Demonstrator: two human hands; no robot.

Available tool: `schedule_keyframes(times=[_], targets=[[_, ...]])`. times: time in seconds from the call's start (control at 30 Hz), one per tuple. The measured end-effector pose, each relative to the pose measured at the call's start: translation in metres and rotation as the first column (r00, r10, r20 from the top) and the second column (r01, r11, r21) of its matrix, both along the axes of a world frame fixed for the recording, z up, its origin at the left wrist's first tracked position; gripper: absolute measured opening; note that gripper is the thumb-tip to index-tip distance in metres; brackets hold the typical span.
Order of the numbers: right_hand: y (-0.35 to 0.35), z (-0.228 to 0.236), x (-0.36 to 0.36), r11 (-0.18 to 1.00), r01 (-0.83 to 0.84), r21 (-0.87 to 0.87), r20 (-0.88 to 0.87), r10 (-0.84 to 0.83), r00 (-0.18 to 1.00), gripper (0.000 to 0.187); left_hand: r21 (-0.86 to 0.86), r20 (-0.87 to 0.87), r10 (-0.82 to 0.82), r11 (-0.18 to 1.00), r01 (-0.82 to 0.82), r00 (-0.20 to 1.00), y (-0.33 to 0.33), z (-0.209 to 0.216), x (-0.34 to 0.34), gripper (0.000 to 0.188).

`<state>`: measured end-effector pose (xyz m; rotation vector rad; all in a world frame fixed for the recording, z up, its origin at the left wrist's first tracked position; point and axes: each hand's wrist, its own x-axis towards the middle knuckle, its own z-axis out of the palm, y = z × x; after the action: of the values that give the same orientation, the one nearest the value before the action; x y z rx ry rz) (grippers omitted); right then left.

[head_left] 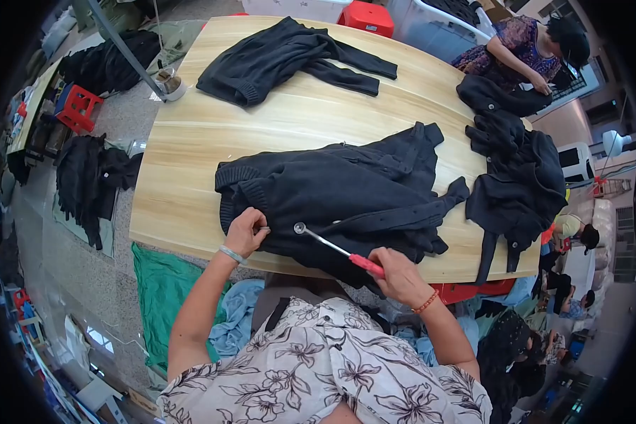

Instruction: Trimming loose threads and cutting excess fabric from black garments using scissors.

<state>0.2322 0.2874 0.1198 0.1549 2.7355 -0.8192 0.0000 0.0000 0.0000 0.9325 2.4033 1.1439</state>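
A black knitted cardigan [360,187] lies spread across the wooden table in front of me, its ribbed hem toward the left. My left hand [246,232] is closed at the cardigan's near edge by that hem, thumb and fingers pinched together on the cloth. My right hand [398,277] is wrapped around the red handle of a thin metal rod with a round tip [325,242]. It slants up to the left, and the round tip is over the cardigan, a short way right of my left hand. Whether the tip touches the cloth I cannot tell.
Another dark sweater [279,60] lies at the back of the wooden table [173,155]. Dark buttoned garments [516,166] are heaped at the right end, where another person [523,46] handles one. Green cloth [169,304] hangs below the table's near-left edge. Red stools [81,107] stand around.
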Motion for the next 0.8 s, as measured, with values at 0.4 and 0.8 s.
schedule_keyframes(times=[0.4, 0.8], targets=[[-0.037, 0.02, -0.028, 0.993, 0.085, -0.076, 0.126, -0.075, 0.989, 0.031, 0.066, -0.383, -0.095, 0.989, 0.13, 0.919, 0.003, 0.036, -0.001, 0.028], [-0.013, 0.04, 0.018, 0.995, 0.021, 0.102, 0.23, -0.044, 0.972, 0.031, 0.015, 0.083, -0.212, 0.977, 0.211, 0.974, 0.07, 0.02, 0.031, 0.029]])
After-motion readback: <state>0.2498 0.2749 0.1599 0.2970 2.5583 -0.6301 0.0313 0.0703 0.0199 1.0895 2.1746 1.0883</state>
